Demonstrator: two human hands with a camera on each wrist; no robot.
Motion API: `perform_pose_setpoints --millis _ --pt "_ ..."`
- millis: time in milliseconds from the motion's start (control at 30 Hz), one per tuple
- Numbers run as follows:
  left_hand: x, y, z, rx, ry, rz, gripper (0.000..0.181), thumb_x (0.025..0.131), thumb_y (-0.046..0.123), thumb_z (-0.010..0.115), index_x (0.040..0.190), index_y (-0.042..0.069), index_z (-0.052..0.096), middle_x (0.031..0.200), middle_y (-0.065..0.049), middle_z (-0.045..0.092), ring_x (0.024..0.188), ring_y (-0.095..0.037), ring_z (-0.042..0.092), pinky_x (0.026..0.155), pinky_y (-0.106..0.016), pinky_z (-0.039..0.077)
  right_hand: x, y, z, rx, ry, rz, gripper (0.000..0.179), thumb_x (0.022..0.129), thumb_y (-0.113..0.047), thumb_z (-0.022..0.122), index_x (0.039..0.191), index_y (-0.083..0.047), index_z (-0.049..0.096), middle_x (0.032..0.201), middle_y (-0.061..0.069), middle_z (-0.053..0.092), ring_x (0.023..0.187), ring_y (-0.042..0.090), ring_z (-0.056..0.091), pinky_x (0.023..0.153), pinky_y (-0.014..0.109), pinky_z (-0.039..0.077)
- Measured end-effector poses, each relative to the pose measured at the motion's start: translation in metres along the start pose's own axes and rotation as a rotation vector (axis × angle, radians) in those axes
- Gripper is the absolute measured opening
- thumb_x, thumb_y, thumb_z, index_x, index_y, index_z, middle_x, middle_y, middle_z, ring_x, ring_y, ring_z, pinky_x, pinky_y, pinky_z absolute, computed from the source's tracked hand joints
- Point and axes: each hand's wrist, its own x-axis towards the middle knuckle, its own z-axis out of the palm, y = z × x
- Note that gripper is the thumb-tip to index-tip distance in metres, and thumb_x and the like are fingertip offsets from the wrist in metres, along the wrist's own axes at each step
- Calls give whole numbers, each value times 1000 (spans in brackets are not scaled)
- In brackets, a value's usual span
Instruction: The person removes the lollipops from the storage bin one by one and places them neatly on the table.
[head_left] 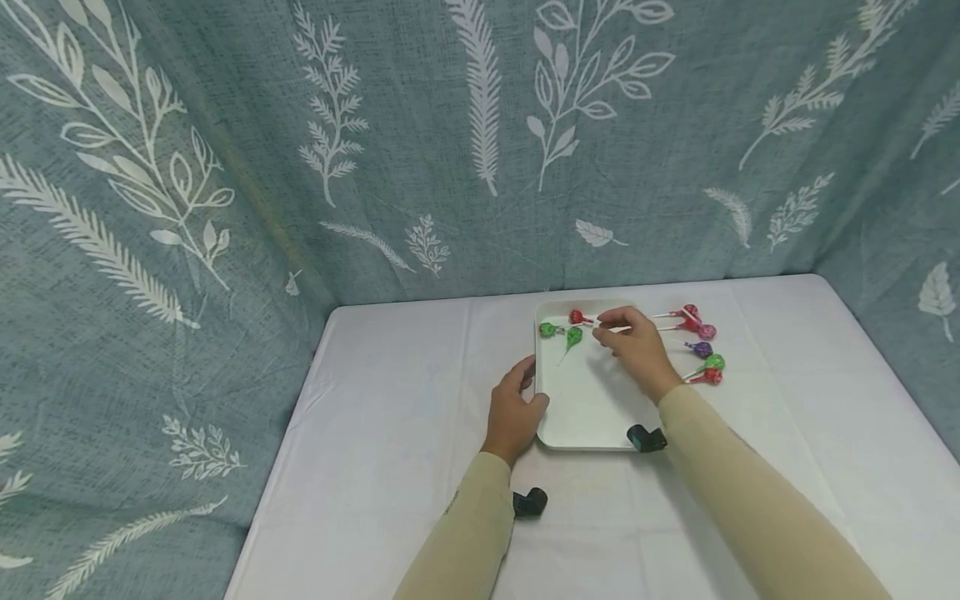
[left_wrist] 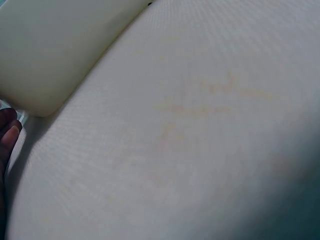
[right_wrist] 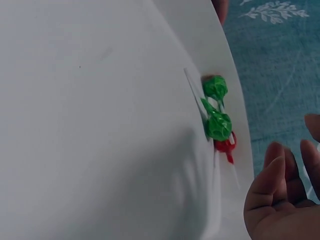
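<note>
My left hand grips the left edge of a white tray, its thumb at the rim and fingers along the outer side. Inside the tray, by its far left corner, lie a green lollipop, a second green lollipop and a red lollipop. Over the tray's far part is my right hand, fingertips close to the red lollipop's stick. The right wrist view shows that hand's fingers loosely bent and apart, beside the red lollipop.
Right of the tray, several lollipops lie on the white tablecloth, among them a purple lollipop and a pink lollipop. A blue-green curtain with white leaf prints hangs behind the table. Each wrist carries a small black camera.
</note>
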Motion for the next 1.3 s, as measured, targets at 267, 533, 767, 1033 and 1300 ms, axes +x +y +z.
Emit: perform_pose_setpoints --millis 267,533,767,1033,1300 --pt "0 -3 0 -5 -2 0 65 89 2 63 153 3 59 145 -10 67 137 -23 61 114 -35 50 8 5 10 -23 10 40 35 106 -17 69 135 1 65 133 17 62 108 28 60 88 34 55" --pt "-1 -4 -2 1 3 9 64 88 2 64 152 3 60 144 -11 68 135 -24 62 113 -36 51 15 10 20 -17 12 68 36 106 -18 69 137 0 63 132 19 61 109 30 62 91 40 56" --pt "1 -4 0 3 -4 10 65 87 1 64 153 4 60 144 -9 68 137 -21 60 114 -34 50 20 16 28 -58 10 96 40 106 -21 68 140 -3 61 142 18 59 114 31 62 94 41 57" --pt "1 0 0 15 -9 13 65 88 2 64 153 2 59 145 -11 68 137 -21 60 114 -34 50 22 25 28 -53 -11 75 39 106 -19 67 141 -2 60 147 18 55 111 31 62 89 38 57" --pt "-1 1 0 13 -7 5 65 88 2 64 153 1 58 146 -11 67 139 -21 60 114 -31 49 22 32 34 -159 -60 -9 41 104 -12 71 141 1 60 146 20 55 104 28 60 82 32 56"
